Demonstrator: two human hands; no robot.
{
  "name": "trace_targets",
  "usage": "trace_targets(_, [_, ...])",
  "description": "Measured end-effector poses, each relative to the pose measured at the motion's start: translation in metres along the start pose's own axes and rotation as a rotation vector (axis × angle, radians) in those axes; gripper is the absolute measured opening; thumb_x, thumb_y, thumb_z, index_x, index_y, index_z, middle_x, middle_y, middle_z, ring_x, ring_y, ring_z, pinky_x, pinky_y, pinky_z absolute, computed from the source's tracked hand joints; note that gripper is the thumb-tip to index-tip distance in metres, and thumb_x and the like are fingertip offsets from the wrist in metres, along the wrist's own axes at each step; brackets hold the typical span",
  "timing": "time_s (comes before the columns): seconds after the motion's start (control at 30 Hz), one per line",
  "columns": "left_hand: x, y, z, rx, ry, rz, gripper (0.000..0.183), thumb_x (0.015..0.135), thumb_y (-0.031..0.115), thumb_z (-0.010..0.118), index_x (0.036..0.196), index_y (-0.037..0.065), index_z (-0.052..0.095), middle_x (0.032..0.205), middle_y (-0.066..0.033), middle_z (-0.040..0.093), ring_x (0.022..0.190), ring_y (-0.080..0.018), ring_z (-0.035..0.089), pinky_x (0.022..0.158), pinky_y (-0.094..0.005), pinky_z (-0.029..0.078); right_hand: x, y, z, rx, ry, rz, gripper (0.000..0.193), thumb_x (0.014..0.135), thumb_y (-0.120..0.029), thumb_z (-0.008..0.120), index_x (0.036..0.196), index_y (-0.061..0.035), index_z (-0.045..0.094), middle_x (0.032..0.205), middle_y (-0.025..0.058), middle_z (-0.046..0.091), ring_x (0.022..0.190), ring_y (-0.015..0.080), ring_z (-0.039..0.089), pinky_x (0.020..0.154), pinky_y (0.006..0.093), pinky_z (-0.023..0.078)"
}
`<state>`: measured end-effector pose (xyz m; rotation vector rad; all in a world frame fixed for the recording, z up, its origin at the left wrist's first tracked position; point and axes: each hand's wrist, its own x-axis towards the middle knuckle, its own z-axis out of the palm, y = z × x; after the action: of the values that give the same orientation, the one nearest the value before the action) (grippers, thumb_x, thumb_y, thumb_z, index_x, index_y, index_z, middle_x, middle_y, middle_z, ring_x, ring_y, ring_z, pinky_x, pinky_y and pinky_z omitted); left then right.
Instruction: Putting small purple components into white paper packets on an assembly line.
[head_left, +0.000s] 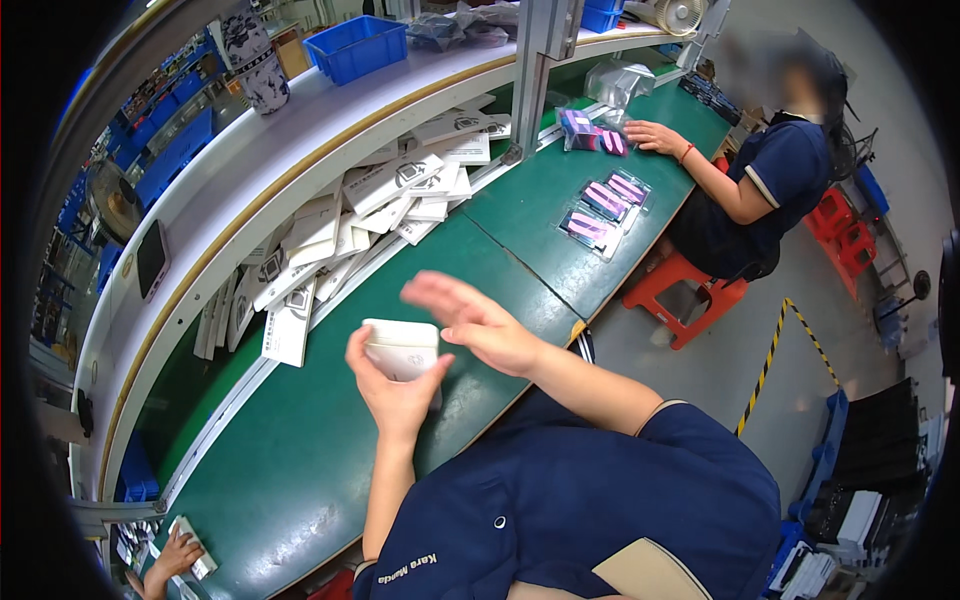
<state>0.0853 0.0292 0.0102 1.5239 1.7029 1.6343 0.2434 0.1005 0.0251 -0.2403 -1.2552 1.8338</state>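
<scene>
My left hand (394, 392) is wrapped round a small stack of white boxes with rounded corners (402, 350), held over the green worktable (330, 440). How many boxes are in the stack I cannot make out. Just right of it hovers my right hand (475, 322), its fingers stretched out toward the far side. Nothing shows in that hand, and its thumb side is close to the boxes' right edge. The fingertips are slightly blurred.
Flat white cartons (400, 185) lie heaped below the white shelf (290, 130). That shelf bears a phone (152, 258) and a blue bin (357, 48). At the right, a co-worker (770, 190) sits by packs with pink-purple items (605, 205). Another person's hand (180, 552) grips a white box at lower left.
</scene>
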Motion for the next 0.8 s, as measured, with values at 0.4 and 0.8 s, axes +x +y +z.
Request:
trace_targets(0.4, [0.005,-0.008,-0.006,-0.866,0.044,-0.076,0.025,0.1,0.005,0.057,0.116,0.009,0.038,0.119,-0.017,0.06,0.108,-0.0203,0.057,0.099,-0.0351,0.043,-0.001,0.035,0.03,-0.455,0.043,-0.288,0.022,0.093,0.004,0.059,0.114,0.0002,0.065,0.126,0.0142,0.06,0.118,0.0219,0.058,0.102,0.0352,0.045])
trace_targets(0.8, [0.004,0.002,-0.008,-0.812,0.097,-0.102,0.016,0.097,0.001,0.06,0.106,0.006,0.047,0.102,-0.012,0.064,0.097,-0.0185,0.062,0.09,-0.0303,0.046,-0.004,0.036,0.044,-0.1,0.236,-0.133,0.016,0.098,0.001,0.048,0.113,-0.0033,0.043,0.119,0.0182,0.06,0.109,0.0185,0.059,0.097,0.0349,0.049])
